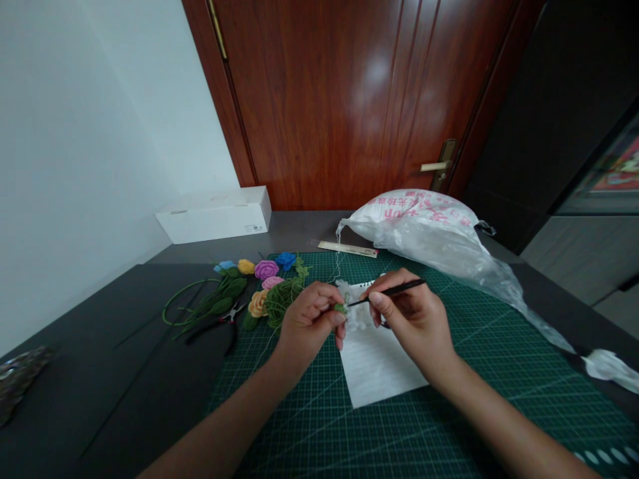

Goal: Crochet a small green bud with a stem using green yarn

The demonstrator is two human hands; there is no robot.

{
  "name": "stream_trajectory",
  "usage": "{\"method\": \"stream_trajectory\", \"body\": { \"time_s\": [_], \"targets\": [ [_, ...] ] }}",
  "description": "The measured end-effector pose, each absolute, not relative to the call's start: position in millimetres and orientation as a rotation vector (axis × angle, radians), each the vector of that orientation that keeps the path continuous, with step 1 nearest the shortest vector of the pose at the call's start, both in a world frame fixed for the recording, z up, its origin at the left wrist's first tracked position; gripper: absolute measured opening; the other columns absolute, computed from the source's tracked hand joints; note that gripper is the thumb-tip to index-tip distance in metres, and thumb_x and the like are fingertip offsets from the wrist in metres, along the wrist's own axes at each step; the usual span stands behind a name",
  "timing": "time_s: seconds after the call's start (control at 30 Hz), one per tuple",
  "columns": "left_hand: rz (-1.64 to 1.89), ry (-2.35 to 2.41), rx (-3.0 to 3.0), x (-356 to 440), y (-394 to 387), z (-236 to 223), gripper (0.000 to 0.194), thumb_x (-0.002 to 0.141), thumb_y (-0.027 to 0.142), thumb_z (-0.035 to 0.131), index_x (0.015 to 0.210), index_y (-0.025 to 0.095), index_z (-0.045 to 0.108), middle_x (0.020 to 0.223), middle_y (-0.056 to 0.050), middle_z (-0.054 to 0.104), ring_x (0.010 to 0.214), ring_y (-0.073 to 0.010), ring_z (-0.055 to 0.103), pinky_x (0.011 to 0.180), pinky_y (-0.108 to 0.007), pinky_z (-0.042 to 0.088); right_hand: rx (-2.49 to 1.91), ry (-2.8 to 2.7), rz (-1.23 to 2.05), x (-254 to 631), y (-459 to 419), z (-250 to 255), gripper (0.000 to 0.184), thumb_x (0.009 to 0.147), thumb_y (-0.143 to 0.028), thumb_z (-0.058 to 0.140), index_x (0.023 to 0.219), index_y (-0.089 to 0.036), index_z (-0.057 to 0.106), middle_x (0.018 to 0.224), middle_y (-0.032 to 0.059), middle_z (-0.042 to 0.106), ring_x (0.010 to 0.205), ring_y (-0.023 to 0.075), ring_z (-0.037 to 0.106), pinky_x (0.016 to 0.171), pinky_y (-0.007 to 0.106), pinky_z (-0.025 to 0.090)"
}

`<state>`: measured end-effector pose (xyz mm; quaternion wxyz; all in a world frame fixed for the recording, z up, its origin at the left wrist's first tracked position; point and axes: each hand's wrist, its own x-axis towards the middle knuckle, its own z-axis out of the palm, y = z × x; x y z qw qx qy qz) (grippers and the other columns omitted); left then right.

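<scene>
Head view: both hands nearly touching.

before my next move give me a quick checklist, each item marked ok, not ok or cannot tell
1. Crochet hook held in the right hand: ok
2. Small green piece pinched in the left hand: ok
3. Hook tip through a stitch: cannot tell, too small
4. Pliers apart from both hands: ok
5. Paper sheet uncovered: not ok, white yarn bunched over its upper part
</scene>
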<state>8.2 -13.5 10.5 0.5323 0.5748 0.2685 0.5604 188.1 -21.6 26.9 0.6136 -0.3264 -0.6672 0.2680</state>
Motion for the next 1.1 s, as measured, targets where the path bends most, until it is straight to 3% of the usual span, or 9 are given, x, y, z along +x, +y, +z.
{"method": "stream_trajectory", "body": {
  "time_s": [0.27,0.53,0.83,1.1],
  "targets": [
    [1.306,0.661,1.372,8,-13,6,0.019,0.074,0.003,0.062,0.086,0.018,0.059,0.061,0.007,0.060,0.042,-0.0091,0.059,0.037,-0.018,0.051,-0.710,-1.668,0.639,182,-17,22,0.009,0.096,-0.024,0.065,0.087,-0.021,0.064,0.078,0.0002,0.064,0.057,0.0115,0.062,0.052,0.026,0.052],
    [1.325,0.679,1.388,6,-10,13,0.013,0.080,0.008,0.062,0.086,0.018,0.057,0.056,0.009,0.057,0.040,-0.0083,0.056,0.038,-0.018,0.048,-0.703,-1.461,0.613,194,-18,30,0.002,0.096,-0.022,0.065,0.096,-0.023,0.064,0.090,0.0022,0.068,0.062,0.0120,0.063,0.054,0.026,0.054],
    [1.352,0.670,1.387,4,-10,10,0.012,0.085,0.014,0.066,0.090,0.019,0.056,0.058,0.008,0.059,0.041,-0.0094,0.058,0.039,-0.019,0.048,-0.700,-1.586,0.561,195,-18,25,0.004,0.096,-0.020,0.066,0.098,-0.023,0.066,0.091,0.0021,0.068,0.067,0.0113,0.064,0.056,0.024,0.054],
    [1.339,0.613,1.378,6,-11,8,0.012,0.085,0.010,0.064,0.090,0.018,0.057,0.059,0.008,0.061,0.041,-0.0081,0.057,0.038,-0.017,0.048,-0.683,-1.542,0.541,191,-19,24,0.005,0.096,-0.017,0.065,0.093,-0.022,0.065,0.086,0.0017,0.067,0.062,0.0108,0.063,0.053,0.024,0.052]
  ]
}}
